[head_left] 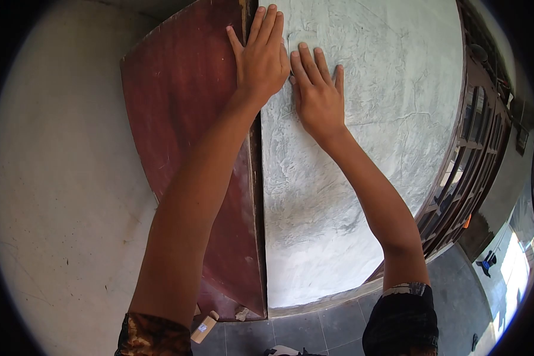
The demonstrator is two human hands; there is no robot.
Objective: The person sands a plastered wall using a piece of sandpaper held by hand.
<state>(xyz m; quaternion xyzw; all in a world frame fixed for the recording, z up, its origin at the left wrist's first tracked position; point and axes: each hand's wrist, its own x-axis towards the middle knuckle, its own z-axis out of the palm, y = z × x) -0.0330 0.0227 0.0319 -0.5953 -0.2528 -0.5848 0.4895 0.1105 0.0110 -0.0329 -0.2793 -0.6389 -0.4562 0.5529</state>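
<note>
Both of my arms reach up to a rough white plastered wall (385, 89). My left hand (261, 56) lies flat with fingers spread, straddling the seam between the wall and a dark red wooden door panel (184, 95). My right hand (317, 92) presses flat on the plaster just right of the left hand, fingers together and pointing up. Neither hand holds anything.
A smooth pale wall (59, 178) fills the left. A brown wooden window frame with panes (474, 148) runs down the right. Grey floor tiles (326, 329) lie below, with a small cardboard-coloured piece (203, 326) at the door's foot.
</note>
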